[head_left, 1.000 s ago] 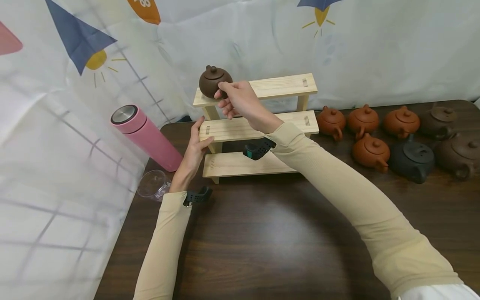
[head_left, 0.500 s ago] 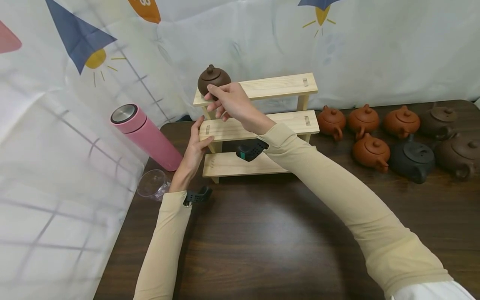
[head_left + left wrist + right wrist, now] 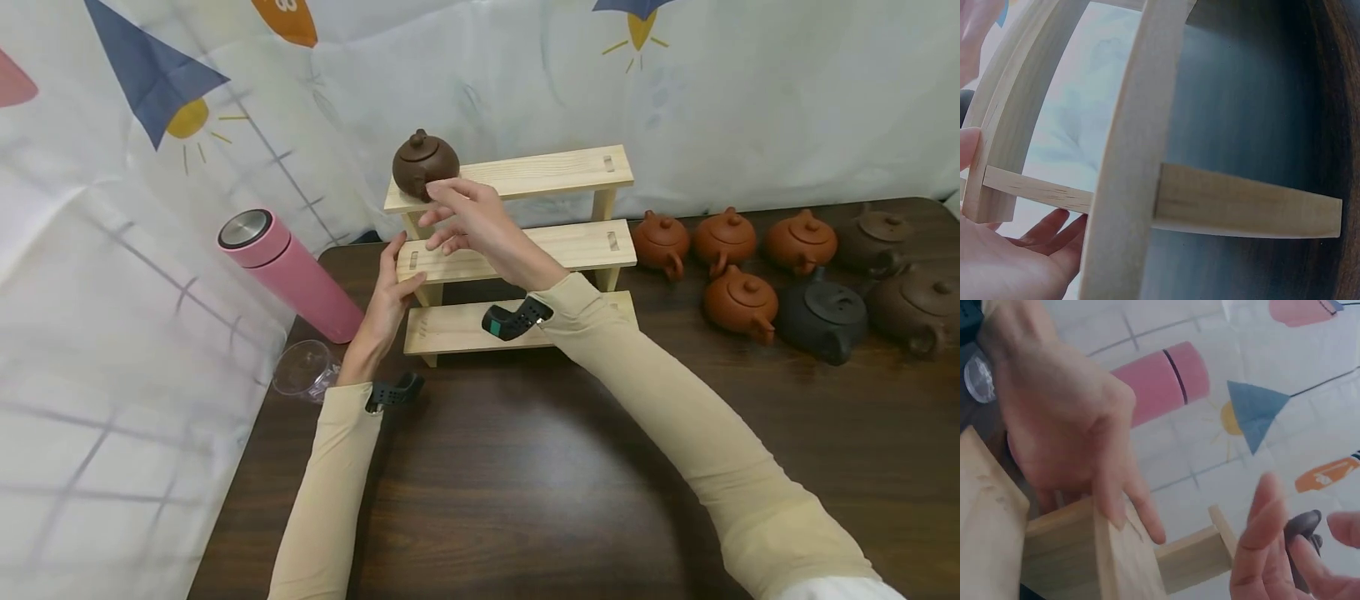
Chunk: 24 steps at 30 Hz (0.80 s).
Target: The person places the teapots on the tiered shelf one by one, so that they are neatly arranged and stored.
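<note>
A dark brown teapot (image 3: pixel 424 167) stands on the left end of the top board of a three-tier wooden display stand (image 3: pixel 517 250). My right hand (image 3: pixel 480 225) is just in front of it, fingers loosely spread, thumb tip overlapping the lower side of the pot by its handle. In the right wrist view these fingers (image 3: pixel 1260 544) stand apart around a dark bit of the teapot (image 3: pixel 1304 524). My left hand (image 3: pixel 386 304) grips the left end of the middle board, thumb on the front edge; the left wrist view has its fingers (image 3: pixel 1054 237) behind the stand's upright.
Left of the stand is a pink thermos (image 3: pixel 300 275), with a clear plastic cup (image 3: pixel 306 369) in front of it. Several orange-brown teapots (image 3: pixel 742 302), a black teapot (image 3: pixel 822 317) and brown teapots (image 3: pixel 918 308) stand right of it. A printed curtain (image 3: pixel 525 92) hangs behind the table (image 3: pixel 525 483).
The brown teapot has shifted slightly left on the top board and turned a little. My right hand moved left with it, then drew back slightly right and down. My left hand stayed put.
</note>
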{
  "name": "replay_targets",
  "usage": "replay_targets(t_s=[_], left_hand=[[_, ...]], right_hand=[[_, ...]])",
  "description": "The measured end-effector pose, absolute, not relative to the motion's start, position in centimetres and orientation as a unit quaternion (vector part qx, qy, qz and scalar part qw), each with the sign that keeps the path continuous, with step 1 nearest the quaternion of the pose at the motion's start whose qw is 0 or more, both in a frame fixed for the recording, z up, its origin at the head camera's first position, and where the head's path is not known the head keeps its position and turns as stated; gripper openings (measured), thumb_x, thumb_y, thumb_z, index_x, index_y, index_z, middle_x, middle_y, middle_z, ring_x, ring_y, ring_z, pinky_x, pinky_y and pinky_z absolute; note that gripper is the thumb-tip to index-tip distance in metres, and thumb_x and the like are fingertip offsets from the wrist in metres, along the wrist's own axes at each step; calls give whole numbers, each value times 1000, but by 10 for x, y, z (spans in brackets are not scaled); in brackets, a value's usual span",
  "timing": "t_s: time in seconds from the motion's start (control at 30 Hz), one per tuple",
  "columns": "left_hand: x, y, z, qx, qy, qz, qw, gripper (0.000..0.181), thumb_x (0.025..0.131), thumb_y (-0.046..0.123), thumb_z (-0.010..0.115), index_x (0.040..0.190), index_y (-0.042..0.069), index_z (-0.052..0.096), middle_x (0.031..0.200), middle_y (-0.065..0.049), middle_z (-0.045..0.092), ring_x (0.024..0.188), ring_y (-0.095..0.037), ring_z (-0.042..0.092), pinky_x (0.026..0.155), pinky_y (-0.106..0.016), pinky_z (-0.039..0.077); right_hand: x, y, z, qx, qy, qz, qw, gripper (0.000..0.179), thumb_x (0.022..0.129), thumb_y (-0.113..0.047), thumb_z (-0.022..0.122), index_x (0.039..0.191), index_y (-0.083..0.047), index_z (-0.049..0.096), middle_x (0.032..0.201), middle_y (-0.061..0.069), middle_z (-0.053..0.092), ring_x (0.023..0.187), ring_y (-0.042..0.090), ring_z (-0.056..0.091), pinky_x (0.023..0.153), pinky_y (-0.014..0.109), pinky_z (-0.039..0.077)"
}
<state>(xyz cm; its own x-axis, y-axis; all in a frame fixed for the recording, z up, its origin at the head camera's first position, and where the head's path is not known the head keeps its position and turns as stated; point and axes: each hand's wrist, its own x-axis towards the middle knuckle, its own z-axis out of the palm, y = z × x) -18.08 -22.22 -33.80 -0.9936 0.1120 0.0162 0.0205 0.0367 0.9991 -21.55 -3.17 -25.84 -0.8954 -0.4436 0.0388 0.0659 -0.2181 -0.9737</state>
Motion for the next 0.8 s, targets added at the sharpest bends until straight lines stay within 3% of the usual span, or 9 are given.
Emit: replay_targets(t_s=[0.07,0.27,0.57,0.8], left_hand=[[-180,-222,-338,48,717,694,31,76,106,2,42,166,8,-4,166,-19,14,130,-17,36,109,-30,31],[-179,-224,-338,45,713,699,23,75,105,1,41,166,7,-2,168,-18,9,137,-20,30,112,-31,29],[-180,-223,-337,50,711,701,24,75,106,2,40,167,8,-4,169,-19,6,135,-20,31,108,-25,31],[-182,-219,-339,58,706,705,27,76,106,1,40,166,6,-5,170,-17,3,143,-25,24,115,-30,25]], right_hand=[[-208,-23,-263,-150,602,-768,159,36,113,-27,50,141,-6,58,103,13,67,69,17,68,67,28,55],[-171,0,-265,-179,625,-743,156,31,112,-19,48,136,-1,59,97,14,65,64,19,64,63,29,52],[-111,45,-268,-299,694,-636,158,16,110,-10,51,120,-1,60,94,16,63,71,39,62,61,35,51],[-87,108,-291,-273,771,-553,160,11,110,-13,53,117,-7,60,94,10,64,72,30,63,65,39,52]])
